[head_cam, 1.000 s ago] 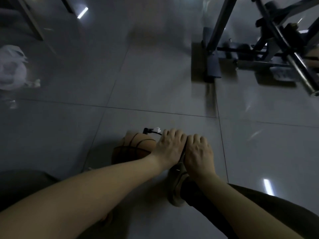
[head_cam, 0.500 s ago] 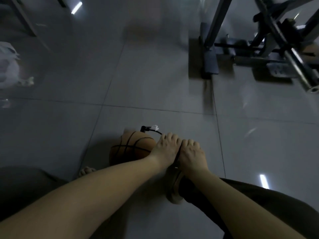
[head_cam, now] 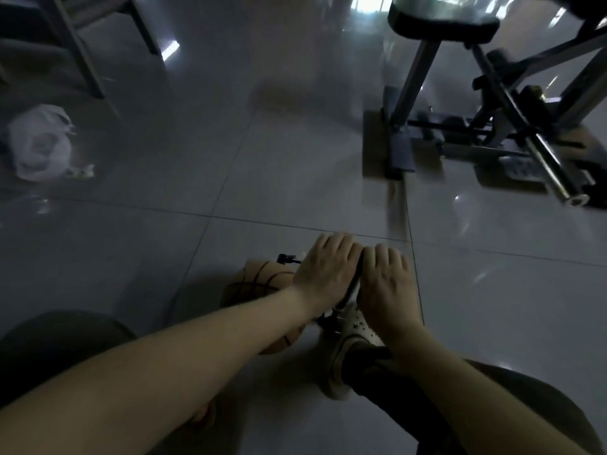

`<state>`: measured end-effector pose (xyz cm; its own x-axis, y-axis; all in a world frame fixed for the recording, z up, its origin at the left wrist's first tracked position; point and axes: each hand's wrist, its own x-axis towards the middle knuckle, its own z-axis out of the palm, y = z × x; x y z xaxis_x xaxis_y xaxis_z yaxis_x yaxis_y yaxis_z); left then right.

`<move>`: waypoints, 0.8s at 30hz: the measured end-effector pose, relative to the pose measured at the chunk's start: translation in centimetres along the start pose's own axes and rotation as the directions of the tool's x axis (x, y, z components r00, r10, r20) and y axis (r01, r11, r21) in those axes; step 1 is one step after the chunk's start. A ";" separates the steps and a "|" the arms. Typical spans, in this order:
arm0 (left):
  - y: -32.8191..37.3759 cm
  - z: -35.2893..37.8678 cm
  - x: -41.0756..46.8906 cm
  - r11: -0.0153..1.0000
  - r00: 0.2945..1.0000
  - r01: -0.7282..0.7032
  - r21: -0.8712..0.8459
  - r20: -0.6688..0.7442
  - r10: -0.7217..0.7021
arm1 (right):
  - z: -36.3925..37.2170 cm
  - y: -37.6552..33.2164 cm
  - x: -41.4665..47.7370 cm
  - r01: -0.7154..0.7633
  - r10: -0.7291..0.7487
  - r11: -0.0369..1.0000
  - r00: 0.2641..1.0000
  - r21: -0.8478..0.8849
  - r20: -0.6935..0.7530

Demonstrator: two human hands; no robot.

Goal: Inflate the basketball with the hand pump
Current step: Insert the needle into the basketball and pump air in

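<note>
An orange basketball (head_cam: 259, 284) lies on the grey tiled floor, partly hidden behind my left forearm. A thin black hose with a white-tipped connector (head_cam: 289, 258) sits at the ball's top. The hand pump (head_cam: 349, 292) stands upright between my hands, its dark shaft showing below them. My left hand (head_cam: 328, 267) and my right hand (head_cam: 386, 274) sit side by side on the pump's handle, fingers curled over it. My shoe (head_cam: 345, 353) is planted at the pump's foot.
A metal exercise machine (head_cam: 492, 126) with a black padded seat stands at the back right. A white plastic bag (head_cam: 39, 142) lies on the floor at the left. Dark furniture legs (head_cam: 75, 54) stand at the upper left.
Both hands have risen with the pump handle after dipping lower half a second ago. The view has tilted up, showing more of the machine's seat.
</note>
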<state>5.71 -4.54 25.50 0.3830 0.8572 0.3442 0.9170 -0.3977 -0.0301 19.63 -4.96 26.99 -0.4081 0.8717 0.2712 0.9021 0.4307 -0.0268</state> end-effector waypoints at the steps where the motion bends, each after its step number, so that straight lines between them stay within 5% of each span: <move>1: 0.7 1.4 -0.9 1.000 1.000 0.021 0.015 0.014 -0.021 | 1.5 0.1 -1.0 0.002 -0.001 1.000 1.000 -0.019 0.017; 12: 1.4 10.2 -2.3 0.994 0.990 0.107 -0.034 0.096 -0.104 | 9.8 0.8 -1.7 -0.079 0.083 0.996 0.989 -0.037 0.120; 24: -0.2 9.0 -1.4 0.989 0.903 -0.064 0.131 0.431 0.001 | 8.4 0.1 -0.5 -0.133 0.122 0.991 0.889 -0.006 0.442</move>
<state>5.98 -2.75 16.60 0.3945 0.9141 -0.0936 0.8973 -0.4052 -0.1751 18.68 -3.37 18.77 -0.3149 0.9303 -0.1878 0.9491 0.3097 -0.0572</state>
